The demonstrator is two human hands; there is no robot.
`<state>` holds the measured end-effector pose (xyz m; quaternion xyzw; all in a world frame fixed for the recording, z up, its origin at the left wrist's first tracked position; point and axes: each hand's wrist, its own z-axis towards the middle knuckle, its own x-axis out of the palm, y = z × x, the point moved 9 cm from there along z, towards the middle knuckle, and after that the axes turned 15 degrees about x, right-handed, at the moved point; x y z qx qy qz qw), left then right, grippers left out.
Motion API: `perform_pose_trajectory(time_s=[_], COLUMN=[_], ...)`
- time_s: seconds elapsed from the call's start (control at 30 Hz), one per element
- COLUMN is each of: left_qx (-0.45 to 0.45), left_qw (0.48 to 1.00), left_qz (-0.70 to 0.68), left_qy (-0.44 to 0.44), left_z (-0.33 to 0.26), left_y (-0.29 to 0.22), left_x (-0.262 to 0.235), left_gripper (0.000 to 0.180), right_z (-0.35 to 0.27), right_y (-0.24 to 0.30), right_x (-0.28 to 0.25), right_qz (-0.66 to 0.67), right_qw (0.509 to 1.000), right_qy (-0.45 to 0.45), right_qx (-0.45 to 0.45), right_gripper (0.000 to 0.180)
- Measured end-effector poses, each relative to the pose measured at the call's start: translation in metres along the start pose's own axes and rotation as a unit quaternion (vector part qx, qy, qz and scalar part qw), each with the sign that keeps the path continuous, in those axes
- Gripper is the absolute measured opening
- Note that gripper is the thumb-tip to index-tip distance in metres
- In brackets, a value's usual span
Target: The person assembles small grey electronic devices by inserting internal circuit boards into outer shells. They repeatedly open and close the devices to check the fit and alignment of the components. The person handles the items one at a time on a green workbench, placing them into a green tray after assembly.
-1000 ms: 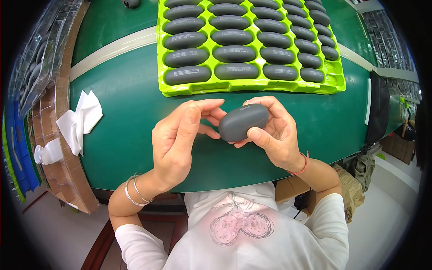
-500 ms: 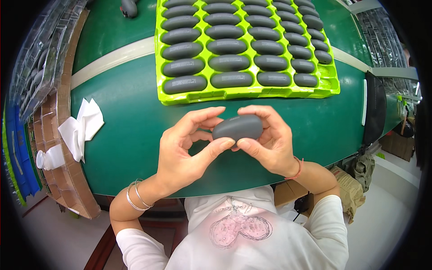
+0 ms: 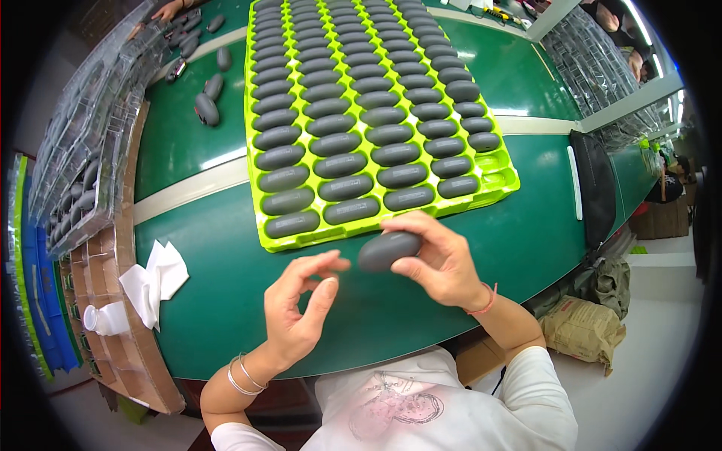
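Note:
A smooth dark grey oval case (image 3: 385, 251) is held between the thumb and fingers of my right hand (image 3: 447, 267), just in front of the tray's near edge. My left hand (image 3: 295, 310) is apart from it on the left, fingers and thumb spread, with nothing in it. Beyond my hands lies a bright yellow-green moulded tray (image 3: 421, 215), holding rows of similar grey oval cases (image 3: 350, 210) with pale print on their sides.
Loose grey cases (image 3: 206, 110) lie at the far left, near another person's hand (image 3: 168, 10). A folded white cloth (image 3: 156, 278) is on the green table (image 3: 226, 301). A white bottle (image 3: 107, 319) stands in a cardboard divider box (image 3: 150, 376). Clear plastic trays (image 3: 83, 135) are stacked at left.
My left hand has let go of the case and drawn back to the left; my right hand keeps it. The view has shifted, showing more of the tray and the far table.

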<state>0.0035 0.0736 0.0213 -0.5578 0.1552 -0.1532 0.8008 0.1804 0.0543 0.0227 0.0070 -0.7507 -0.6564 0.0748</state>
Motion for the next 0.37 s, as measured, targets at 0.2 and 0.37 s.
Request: perform_pose_trajectory(time_s=[0.2,0.37], left_qx=[0.002,-0.012], left_qw=[0.963,0.967], left_qz=[0.146,0.138], left_qy=[0.228,0.216], left_z=[-0.006,-0.007], left_y=[0.013,0.015], left_x=[0.036,0.037], left_gripper=[0.022,0.022], right_z=[0.0,-0.014], right_y=[0.018,0.032], right_x=[-0.049,-0.116], right_qz=[-0.003,-0.102], right_qw=[0.997,0.982], right_qy=[-0.055,-0.155], right_qx=[-0.047,-0.043], right_gripper=[0.039,0.036])
